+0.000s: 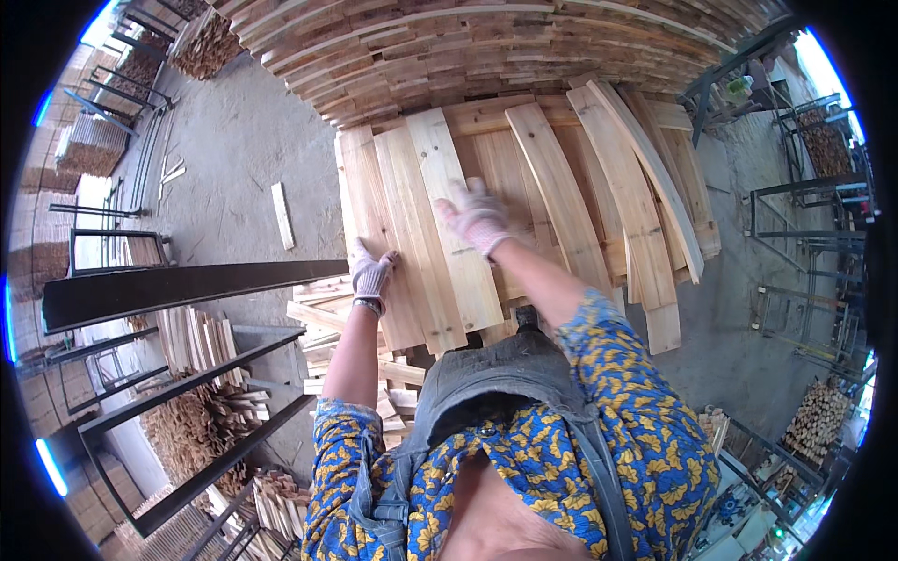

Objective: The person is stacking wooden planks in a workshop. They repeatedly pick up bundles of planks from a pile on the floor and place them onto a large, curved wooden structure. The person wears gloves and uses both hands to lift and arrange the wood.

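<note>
Pale wooden boards lie side by side on a waist-high stack in front of me. My left hand (371, 274), in a light knit glove, rests at the near left edge of the leftmost board (376, 215), thumb apart from the fingers. My right hand (475, 217), gloved too and slightly blurred, has its fingers spread over a knotted board (438, 159) near the middle. Whether its palm touches the wood I cannot tell. Right of it lie a bowed board (552, 173) and several overlapping, slanted boards (622, 178).
A tall stack of layered boards (486, 51) rises beyond. A dark metal beam (196, 288) reaches in from the left beside my left hand. Loose offcuts (323, 313) lie below it. One thin board (282, 216) is on the concrete floor. Metal racks (804, 224) stand at right.
</note>
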Motion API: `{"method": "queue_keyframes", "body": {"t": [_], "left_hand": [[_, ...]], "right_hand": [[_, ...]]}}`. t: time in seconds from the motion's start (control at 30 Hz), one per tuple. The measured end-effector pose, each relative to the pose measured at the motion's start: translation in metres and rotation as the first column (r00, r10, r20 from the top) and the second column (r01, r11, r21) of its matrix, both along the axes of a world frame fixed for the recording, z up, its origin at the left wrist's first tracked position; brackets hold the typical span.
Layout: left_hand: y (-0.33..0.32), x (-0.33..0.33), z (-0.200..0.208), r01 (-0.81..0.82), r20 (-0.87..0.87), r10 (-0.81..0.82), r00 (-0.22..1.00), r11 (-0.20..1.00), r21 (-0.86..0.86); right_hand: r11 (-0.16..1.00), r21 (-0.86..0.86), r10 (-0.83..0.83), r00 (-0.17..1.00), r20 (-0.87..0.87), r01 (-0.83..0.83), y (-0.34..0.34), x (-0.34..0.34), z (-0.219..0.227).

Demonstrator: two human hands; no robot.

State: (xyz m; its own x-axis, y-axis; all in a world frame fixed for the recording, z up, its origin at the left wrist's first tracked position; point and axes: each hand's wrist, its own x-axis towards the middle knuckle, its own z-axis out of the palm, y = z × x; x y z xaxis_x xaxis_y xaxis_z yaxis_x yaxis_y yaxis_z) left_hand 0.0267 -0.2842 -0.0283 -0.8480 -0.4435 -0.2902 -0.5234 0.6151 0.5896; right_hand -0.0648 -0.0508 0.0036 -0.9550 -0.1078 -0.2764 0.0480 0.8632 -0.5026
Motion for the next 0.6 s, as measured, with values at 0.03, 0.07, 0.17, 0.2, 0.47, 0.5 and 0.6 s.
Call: {"method": "queue_keyframes", "body": {"t": [0.03, 0.07, 0.17, 0.2, 0.47, 0.5, 0.6], "left_hand": [[-0.004, 0.002, 0.0, -0.02, -0.001, 0.02, 1.0, 1.0, -0.002], [-0.005, 0.002, 0.0, -0.034, 0.0, 0.034, 0.999, 0.999, 0.001], [-0.002, -0.002, -0.002, -0.058, 0.035, 0.057, 0.998, 0.998, 0.017], [-0.005, -0.003, -0.003, -0.042, 0.042, 0.042, 0.998, 0.999, 0.022], [0.001, -0.01, 0.016, 0.048, 0.337, 0.063, 0.939, 0.95, -0.309], [0.006, -0.018, 0.025, 0.067, 0.376, 0.072, 0.924, 0.937, -0.343], [-0.03, -0.004, -0.027, -0.042, 0.075, 0.043, 0.996, 0.999, -0.019]], "right_hand": [[0.998, 0.023, -0.057, 0.995, -0.083, 0.059, 0.02, 0.004, 0.015], [0.968, 0.217, -0.075, 0.969, -0.234, 0.127, 0.047, 0.008, 0.015], [0.83, 0.522, -0.189, 0.98, -0.067, 0.195, 0.142, 0.026, 0.034], [0.811, 0.554, -0.257, 0.965, 0.043, 0.191, 0.156, 0.026, 0.014], [0.905, 0.383, -0.178, 0.982, -0.059, 0.187, 0.07, 0.006, 0.014], [0.903, 0.364, -0.216, 0.973, -0.079, 0.23, 0.048, 0.013, 0.004], [0.94, 0.278, -0.203, 0.979, -0.002, 0.196, 0.002, 0.023, 0.004]]}}
